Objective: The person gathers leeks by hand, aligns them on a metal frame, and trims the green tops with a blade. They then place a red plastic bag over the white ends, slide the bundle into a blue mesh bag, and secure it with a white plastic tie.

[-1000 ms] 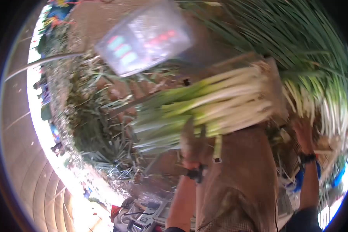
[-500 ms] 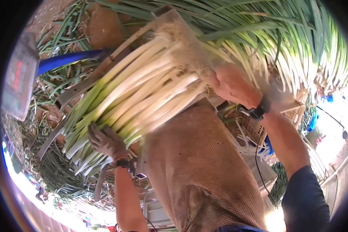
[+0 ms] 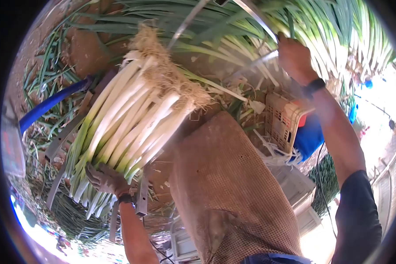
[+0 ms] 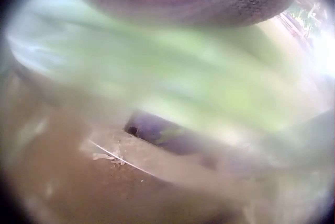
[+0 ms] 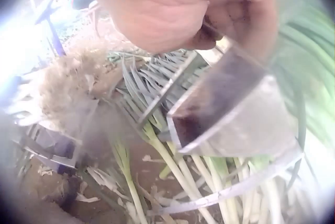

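A bunch of long green onions point(image 3: 127, 114) lies on a metal stand, its tangled roots point(image 3: 163, 75) pointing up and right. My gloved left hand point(image 3: 108, 179) rests across the green part, fingers over the stalks. In the left wrist view the glove point(image 4: 209, 7) is against blurred green stalks point(image 4: 172, 67). My bare right hand point(image 3: 297, 57) grips a metal frame at the upper right, apart from the roots. The right wrist view shows its bent sheet-metal piece point(image 5: 235, 114) and thin metal strips below the curled fingers.
More green onions point(image 3: 325, 39) are heaped along the back. A brown mesh apron point(image 3: 233, 185) covers the person's front. At right stands a tan plastic crate point(image 3: 281, 119) beside a blue bag point(image 3: 310, 136). A blue bar point(image 3: 53, 105) and a display box point(image 3: 13, 141) are at left.
My right hand has moved up and right from beside the roots, carrying the metal frame away from them. My left hand stays on the green part. The head view has shifted.
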Action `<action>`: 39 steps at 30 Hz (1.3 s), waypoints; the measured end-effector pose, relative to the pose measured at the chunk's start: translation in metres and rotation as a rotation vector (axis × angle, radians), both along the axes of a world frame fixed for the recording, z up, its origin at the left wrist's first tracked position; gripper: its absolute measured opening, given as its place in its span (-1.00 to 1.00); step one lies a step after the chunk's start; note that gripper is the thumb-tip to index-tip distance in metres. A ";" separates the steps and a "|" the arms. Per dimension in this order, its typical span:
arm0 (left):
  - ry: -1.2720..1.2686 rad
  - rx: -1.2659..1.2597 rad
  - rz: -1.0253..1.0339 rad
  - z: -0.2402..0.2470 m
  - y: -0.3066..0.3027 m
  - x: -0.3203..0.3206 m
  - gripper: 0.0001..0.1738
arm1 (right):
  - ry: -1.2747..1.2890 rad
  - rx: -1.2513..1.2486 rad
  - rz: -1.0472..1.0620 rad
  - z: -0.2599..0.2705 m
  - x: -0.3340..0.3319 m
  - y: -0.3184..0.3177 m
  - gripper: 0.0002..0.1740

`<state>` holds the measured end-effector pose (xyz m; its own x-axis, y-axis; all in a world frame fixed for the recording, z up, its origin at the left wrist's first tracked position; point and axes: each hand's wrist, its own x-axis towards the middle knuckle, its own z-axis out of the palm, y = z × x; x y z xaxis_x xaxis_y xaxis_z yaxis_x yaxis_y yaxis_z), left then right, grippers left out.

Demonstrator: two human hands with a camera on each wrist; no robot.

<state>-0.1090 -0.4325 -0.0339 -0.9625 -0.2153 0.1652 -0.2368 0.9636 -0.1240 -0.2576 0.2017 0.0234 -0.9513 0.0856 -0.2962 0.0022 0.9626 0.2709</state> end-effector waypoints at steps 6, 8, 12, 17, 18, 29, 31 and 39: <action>-0.085 0.003 0.099 0.006 0.006 -0.001 -0.46 | 0.229 -0.202 -0.009 0.001 0.018 0.013 -0.55; -0.172 -0.083 0.078 0.006 -0.012 0.000 -0.46 | 0.341 -0.312 -0.097 0.002 0.044 0.028 -0.67; -0.246 -0.020 0.095 0.014 -0.014 -0.003 -0.41 | 0.135 -0.428 -0.434 0.034 0.171 0.018 -0.77; -0.438 0.111 0.044 0.043 -0.025 -0.026 -0.32 | -0.085 -0.629 -1.175 0.043 0.333 -0.001 -0.71; -0.496 0.179 0.045 0.050 -0.027 -0.029 -0.32 | -0.037 -0.663 -1.341 0.036 0.357 0.014 -0.73; -0.589 0.821 0.094 0.165 0.121 -0.080 -0.47 | -0.209 -0.189 -0.964 -0.079 0.460 0.196 -0.64; -0.657 0.795 0.105 0.172 0.179 -0.064 -0.43 | -0.107 -0.220 -1.176 -0.114 0.474 0.226 -0.55; -1.172 0.710 -0.127 0.170 0.337 0.021 -0.25 | 0.169 -0.416 -1.599 -0.149 0.473 0.258 -0.53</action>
